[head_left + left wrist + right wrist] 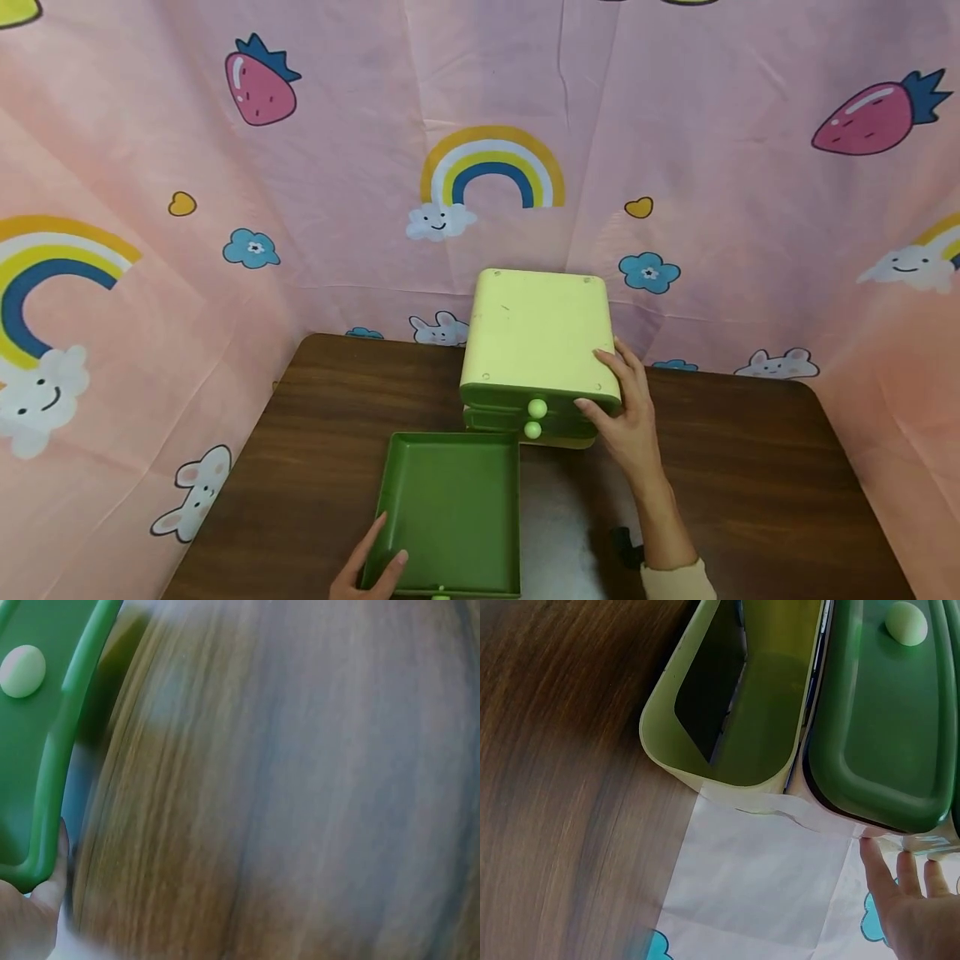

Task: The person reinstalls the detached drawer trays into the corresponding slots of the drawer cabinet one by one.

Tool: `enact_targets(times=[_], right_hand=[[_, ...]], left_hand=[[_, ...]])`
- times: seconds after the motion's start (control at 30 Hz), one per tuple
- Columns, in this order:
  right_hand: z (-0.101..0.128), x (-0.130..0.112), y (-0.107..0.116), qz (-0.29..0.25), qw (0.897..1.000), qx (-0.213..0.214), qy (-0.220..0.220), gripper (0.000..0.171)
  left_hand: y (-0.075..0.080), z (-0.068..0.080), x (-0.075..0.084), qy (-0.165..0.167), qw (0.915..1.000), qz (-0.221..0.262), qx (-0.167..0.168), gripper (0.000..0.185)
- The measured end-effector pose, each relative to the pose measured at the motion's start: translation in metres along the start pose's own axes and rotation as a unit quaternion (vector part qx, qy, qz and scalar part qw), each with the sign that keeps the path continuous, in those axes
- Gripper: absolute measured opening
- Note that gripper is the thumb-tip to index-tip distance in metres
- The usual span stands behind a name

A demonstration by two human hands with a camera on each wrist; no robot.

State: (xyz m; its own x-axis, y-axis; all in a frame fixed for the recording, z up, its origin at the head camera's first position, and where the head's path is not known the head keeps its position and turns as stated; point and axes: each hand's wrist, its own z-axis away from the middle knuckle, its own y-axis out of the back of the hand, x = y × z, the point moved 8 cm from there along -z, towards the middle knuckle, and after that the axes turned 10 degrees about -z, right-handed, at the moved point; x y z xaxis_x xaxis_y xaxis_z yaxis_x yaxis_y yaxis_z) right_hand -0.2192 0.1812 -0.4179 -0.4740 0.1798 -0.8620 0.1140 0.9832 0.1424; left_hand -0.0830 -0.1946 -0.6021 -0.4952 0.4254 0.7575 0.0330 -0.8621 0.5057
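Observation:
A pale yellow mini drawer cabinet [540,329] with green drawer fronts and round light-green knobs stands at the back of the table. My right hand [630,417] holds its right front corner, thumb at the front edge and fingers over the top and side. In the right wrist view, those fingertips touch the cabinet's side beside a green drawer front [889,742], next to a slot without a drawer [772,727]. A green drawer [457,508], with nothing in it, lies out in front to the left. My left hand [367,571] grips its left wall near the front, thumb over the rim.
The dark wood table [750,483] reaches out on both sides of the cabinet. Close behind hangs a pink printed cloth [360,167], which also runs along the left and right. A small black object [626,546] shows beside my right wrist.

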Motion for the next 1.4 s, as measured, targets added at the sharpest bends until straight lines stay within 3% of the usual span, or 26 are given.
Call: enact_targets(times=[0.4,1.1,1.4], right_hand=[[-0.001,0.001,0.001,0.004,1.0,0.003,0.006,0.069],[0.0,0.0,0.0,-0.01,1.0,0.0,0.012,0.068],[0.0,0.0,0.0,-0.006,1.0,-0.001,0.012,0.068]], left_hand=[[-0.019,0.005,0.011,0.007,0.9991,-0.035,-0.023,0.084],[-0.046,0.015,0.032,-0.04,0.9988,-0.024,-0.01,0.068],[-0.054,0.019,0.038,-0.032,0.9986,-0.041,-0.007,0.073]])
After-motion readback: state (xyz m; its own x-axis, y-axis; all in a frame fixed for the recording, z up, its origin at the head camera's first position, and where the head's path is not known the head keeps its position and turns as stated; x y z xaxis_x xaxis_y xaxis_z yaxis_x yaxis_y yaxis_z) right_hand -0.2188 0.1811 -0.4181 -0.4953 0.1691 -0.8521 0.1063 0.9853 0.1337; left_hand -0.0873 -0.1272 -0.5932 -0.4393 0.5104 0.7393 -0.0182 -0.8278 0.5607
